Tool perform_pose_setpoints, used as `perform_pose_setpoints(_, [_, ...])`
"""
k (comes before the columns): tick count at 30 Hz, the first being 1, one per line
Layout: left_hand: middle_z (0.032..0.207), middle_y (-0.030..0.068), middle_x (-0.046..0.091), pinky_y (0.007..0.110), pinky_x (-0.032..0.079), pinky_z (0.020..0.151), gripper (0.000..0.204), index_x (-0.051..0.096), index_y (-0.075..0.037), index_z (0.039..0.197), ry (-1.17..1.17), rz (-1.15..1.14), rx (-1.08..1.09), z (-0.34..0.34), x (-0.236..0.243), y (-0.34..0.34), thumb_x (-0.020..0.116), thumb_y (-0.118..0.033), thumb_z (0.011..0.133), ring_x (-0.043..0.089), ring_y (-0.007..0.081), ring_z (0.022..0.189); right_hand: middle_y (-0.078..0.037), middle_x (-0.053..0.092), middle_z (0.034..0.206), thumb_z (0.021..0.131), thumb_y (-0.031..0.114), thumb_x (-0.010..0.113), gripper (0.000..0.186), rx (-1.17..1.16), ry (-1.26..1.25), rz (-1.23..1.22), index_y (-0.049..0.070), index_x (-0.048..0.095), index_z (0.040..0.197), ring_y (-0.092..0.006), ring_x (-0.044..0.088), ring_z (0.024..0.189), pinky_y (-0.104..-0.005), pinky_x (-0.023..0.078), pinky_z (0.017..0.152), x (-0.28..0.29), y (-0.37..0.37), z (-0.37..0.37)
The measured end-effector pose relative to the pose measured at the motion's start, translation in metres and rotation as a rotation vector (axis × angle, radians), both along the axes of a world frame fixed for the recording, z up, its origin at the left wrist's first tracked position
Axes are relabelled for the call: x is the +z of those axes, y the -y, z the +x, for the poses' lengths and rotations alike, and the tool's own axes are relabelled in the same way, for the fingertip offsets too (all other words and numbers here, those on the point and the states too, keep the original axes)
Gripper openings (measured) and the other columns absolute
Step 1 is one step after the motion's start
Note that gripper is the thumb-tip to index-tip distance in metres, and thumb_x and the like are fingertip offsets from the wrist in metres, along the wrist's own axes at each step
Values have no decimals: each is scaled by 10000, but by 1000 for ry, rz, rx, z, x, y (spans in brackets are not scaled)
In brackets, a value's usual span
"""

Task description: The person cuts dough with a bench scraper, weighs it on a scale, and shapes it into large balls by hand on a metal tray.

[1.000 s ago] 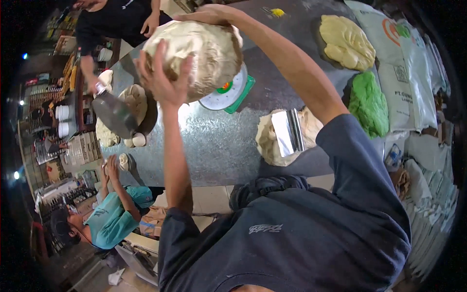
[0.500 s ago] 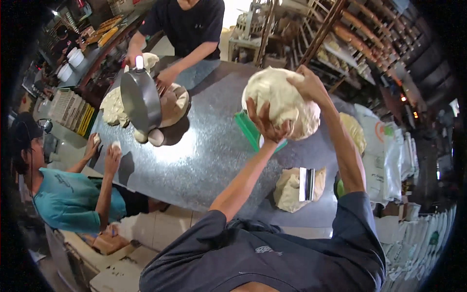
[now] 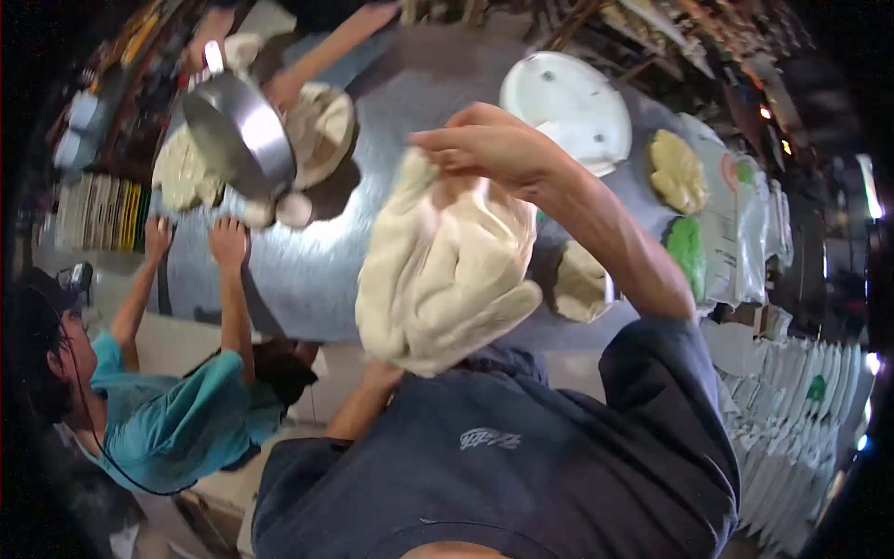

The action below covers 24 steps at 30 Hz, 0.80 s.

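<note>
My right hand (image 3: 494, 154) grips the top of a large pale dough mass (image 3: 438, 279), fingers closed on it, and the dough hangs down in front of my chest. My left forearm (image 3: 358, 410) runs up under the dough, which hides that hand. Just beyond stands a scale's round white platter (image 3: 566, 104) with nothing on it. Right of the dough, another beige dough piece (image 3: 579, 275) lies on the steel table (image 3: 298, 265), partly behind my right forearm.
A co-worker's hand (image 3: 284, 88) is by dough pieces (image 3: 186, 168) and a steel pan (image 3: 237, 130). A person in teal (image 3: 186, 415) stands left, hands on the table edge. Yellow dough (image 3: 677, 168), green dough (image 3: 687, 253) and white sacks (image 3: 726, 214) are at right.
The big dough has come off the scale toward my body and now hangs elongated, uncovering the platter. My right hand has moved inward; my left hand has dropped behind the dough.
</note>
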<state>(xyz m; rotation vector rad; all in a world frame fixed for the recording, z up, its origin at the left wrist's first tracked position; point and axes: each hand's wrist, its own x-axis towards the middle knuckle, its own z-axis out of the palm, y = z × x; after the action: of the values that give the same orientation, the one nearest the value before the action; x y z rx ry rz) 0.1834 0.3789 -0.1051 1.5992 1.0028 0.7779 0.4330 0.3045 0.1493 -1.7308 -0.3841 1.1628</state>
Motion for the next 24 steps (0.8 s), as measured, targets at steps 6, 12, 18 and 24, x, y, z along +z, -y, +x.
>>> perform_pose_setpoints(6, [1239,218,432,384,330,1009,552,378,43,1292,-198,-31,232,-70,-13,-53,631,-223,879,437,281,1159,-316,372,1314,762,405,723,853,-307,704,-240,-62,321,1351,-387,468,1143,-407,413,918,-175,65,-70])
perform_pose_setpoints(12, [1385,256,355,465,280,1052,969,370,10,1348,-539,651,-485,24,12,-17,736,-577,671,318,393,1303,-304,200,1460,510,548,782,1223,71,1028,-462,35,195,1453,-472,202,1340,-575,164,1069,-246,33,-160])
perform_pose_setpoints(18, [977,167,670,391,520,772,868,582,-20,1172,-582,280,-652,83,4,-53,741,-650,597,647,360,864,-216,526,1267,519,588,779,1160,40,614,-369,29,278,1404,-378,546,1116,-470,466,884,-254,29,-83])
perform_pose_setpoints(24, [954,74,686,284,522,721,597,626,-2,1121,-127,-332,-762,92,45,-18,777,-415,717,648,159,817,-202,658,1038,574,606,771,829,-7,344,165,-10,621,1107,-324,632,1000,-387,490,889,-219,61,-69])
